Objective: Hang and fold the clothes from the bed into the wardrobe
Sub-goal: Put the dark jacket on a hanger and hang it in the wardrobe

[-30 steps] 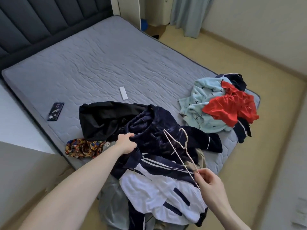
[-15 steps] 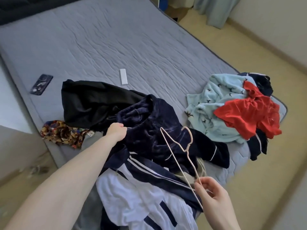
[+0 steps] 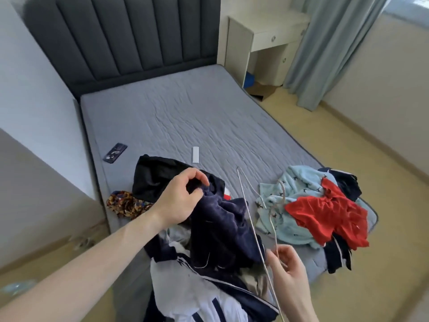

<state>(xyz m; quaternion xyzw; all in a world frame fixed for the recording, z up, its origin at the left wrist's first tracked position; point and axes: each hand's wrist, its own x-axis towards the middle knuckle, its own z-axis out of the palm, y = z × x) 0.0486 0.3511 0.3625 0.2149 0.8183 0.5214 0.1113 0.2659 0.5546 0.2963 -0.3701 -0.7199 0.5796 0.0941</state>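
a: at the foot of the bed (image 3: 185, 117), the left hand (image 3: 181, 201) pinches the navy velvet garment (image 3: 222, 224) atop the pile.
b: soft and floppy, likely heavy; better taken at the collar. and the right hand (image 3: 287, 273)?
a: fingers curled round a thin wire hanger (image 3: 253, 226), light and springy.
b: bare mattress beyond gives room to spread; the near edge drops off.

A dark navy velvety garment (image 3: 218, 219) lies crumpled at the near edge of the grey bed (image 3: 185, 122), partly over a black garment (image 3: 155, 177) and a white top with navy stripes (image 3: 192, 291). A thin pale wire hanger (image 3: 253, 231) is tilted above it. Further right lie a light blue patterned garment (image 3: 276, 217) and a red garment (image 3: 325, 214) on top of it.
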